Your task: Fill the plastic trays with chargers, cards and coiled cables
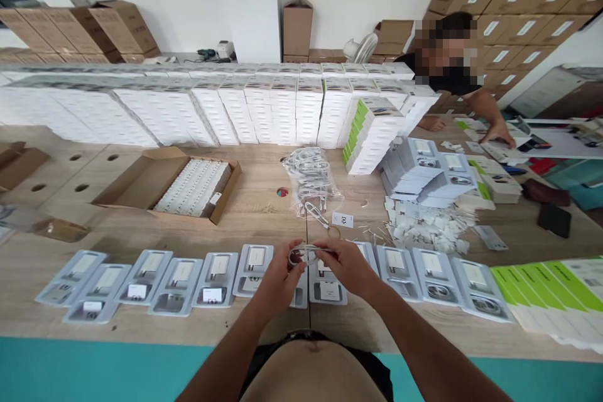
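A coiled white cable (304,255) is held between both hands, above the row of plastic trays. My left hand (281,273) grips the coil's left side, and my right hand (346,264) pinches its right side. Beneath them lies a grey tray (328,294) with a white adapter and a small card. More such trays (172,286) spread out to the left, holding adapters and some cards. On the right, a tray (436,276) has a coiled cable below its adapter. Past my hands lie another white cable (316,215) and a printed card (342,220).
A clear bag of cables (311,176) lies ahead, with an open carton of adapters (164,185) to its left. Stacked white boxes (264,110) line the back. White small parts (428,226) and green-white boxes (551,295) sit right. A co-worker's hand (499,134) touches boxes.
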Demonstrator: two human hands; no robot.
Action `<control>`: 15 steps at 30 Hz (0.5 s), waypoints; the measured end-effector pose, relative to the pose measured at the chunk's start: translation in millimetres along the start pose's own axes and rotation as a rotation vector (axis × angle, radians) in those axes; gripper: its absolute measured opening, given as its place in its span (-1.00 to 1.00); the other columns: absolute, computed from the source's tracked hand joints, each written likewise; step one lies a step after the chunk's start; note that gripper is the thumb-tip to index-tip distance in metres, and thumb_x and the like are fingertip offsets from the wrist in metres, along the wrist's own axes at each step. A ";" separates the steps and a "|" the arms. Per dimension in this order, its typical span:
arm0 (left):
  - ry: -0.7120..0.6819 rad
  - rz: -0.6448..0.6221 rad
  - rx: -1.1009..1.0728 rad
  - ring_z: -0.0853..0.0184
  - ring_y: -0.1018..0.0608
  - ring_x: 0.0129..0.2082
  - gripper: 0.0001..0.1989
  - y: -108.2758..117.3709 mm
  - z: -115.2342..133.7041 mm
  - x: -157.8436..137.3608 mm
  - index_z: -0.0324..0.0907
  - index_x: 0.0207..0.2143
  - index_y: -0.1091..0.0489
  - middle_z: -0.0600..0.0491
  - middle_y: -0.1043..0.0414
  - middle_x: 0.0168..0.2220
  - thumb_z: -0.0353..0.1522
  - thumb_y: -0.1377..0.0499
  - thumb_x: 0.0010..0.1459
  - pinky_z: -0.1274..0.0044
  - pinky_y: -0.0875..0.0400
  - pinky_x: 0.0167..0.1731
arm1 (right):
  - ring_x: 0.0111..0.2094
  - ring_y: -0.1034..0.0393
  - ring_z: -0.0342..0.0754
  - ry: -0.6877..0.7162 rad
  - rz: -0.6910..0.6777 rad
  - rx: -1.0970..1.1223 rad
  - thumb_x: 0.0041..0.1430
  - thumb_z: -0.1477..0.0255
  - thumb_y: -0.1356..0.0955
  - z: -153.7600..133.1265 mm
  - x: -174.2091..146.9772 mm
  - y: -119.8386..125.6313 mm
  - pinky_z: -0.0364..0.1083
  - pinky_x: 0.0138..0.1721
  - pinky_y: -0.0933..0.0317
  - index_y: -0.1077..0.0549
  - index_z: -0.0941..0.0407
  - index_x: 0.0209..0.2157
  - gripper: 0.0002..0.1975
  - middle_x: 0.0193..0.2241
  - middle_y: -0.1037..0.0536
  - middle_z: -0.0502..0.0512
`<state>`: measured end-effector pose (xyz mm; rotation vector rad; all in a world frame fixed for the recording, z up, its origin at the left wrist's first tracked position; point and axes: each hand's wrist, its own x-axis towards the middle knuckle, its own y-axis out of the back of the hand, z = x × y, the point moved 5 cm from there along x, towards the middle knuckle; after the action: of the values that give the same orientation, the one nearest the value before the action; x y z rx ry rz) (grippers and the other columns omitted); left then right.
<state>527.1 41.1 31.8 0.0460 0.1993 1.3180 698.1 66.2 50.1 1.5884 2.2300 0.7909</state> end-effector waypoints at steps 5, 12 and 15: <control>0.205 -0.159 -0.185 0.40 -0.47 -0.48 -0.62 -10.3 -12.0 7.0 -0.24 -0.08 -0.29 0.02 -0.42 -0.34 -0.15 -0.06 0.20 0.59 -0.28 -0.57 | -0.24 -0.44 -0.08 0.089 0.085 -0.217 0.28 0.41 -0.27 -0.8 -1.7 -5.7 -0.13 -0.22 -0.24 -0.47 0.05 -0.09 -0.79 -0.24 -0.56 0.06; 0.161 0.005 0.252 0.42 -0.42 -0.62 -0.69 4.1 -13.0 13.1 -0.16 -0.35 -0.35 0.14 -0.40 -0.60 -0.19 0.07 0.26 0.58 -0.21 -0.56 | -0.31 -0.35 -0.02 0.097 0.161 -0.636 0.24 0.40 -0.29 -21.7 4.2 1.7 -0.08 -0.31 -0.09 -0.52 0.09 -0.42 -0.79 -0.40 -0.49 0.13; 0.152 0.088 0.364 0.41 -0.45 -0.60 -0.70 5.5 -14.0 16.2 -0.15 -0.35 -0.36 0.13 -0.45 -0.55 -0.23 0.09 0.26 0.56 -0.23 -0.51 | -0.49 -0.31 -0.12 -0.089 0.109 -0.460 0.21 0.40 -0.30 -19.0 9.5 -5.1 -0.13 -0.46 0.02 -0.49 0.08 -0.42 -0.84 -0.52 -0.48 0.02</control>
<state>523.3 57.0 16.9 0.2664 0.5709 1.3601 680.8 68.9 63.1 1.4866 1.7461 1.1400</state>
